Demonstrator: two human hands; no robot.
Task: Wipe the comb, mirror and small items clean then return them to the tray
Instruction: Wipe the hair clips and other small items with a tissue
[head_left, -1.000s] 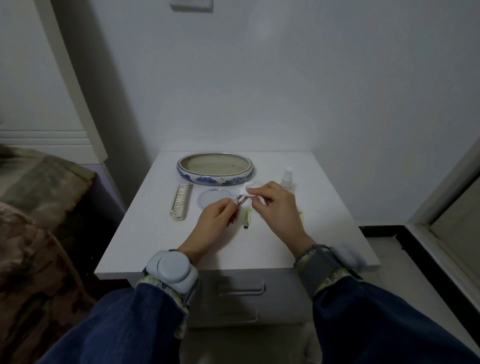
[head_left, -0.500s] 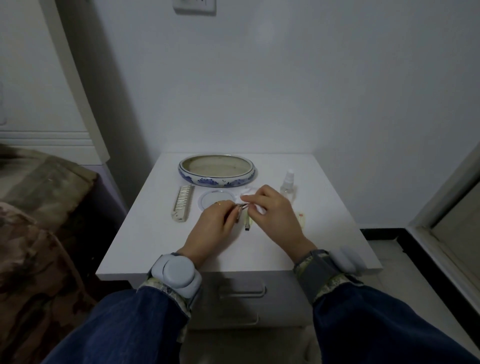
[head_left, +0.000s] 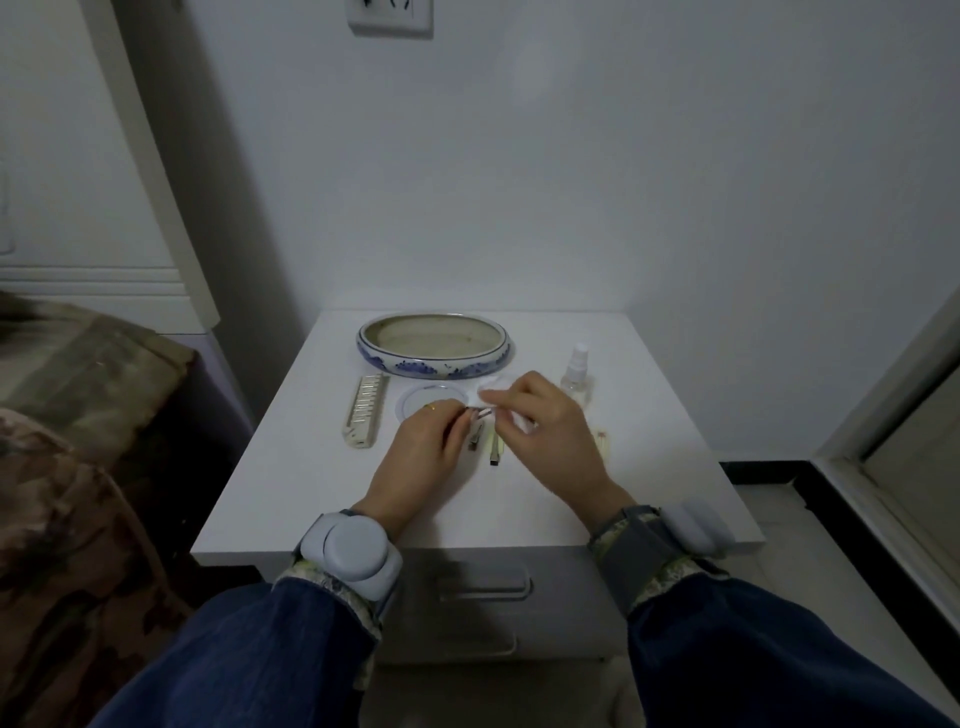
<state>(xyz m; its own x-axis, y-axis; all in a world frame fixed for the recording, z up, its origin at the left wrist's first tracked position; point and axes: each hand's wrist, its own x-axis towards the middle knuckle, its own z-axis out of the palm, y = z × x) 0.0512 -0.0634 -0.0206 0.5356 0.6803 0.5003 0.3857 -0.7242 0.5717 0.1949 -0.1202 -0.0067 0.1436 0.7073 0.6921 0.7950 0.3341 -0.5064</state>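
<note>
Still, both hands (head_left: 423, 449) keep wiping clip (head_left: 480, 414)

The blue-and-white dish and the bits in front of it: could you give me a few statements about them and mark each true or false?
1. The blue-and-white dish has nothing lying in it. True.
2. The comb is held in the left hand. False: it lies on the white cabinet top, left of the round mirror, and no hand touches it.
3. The right hand holds a white wipe. True.
4. The spray bottle lies on its side. False: it stands upright, right of the dish.
5. The left hand pinches a small metal clip. True.
</note>
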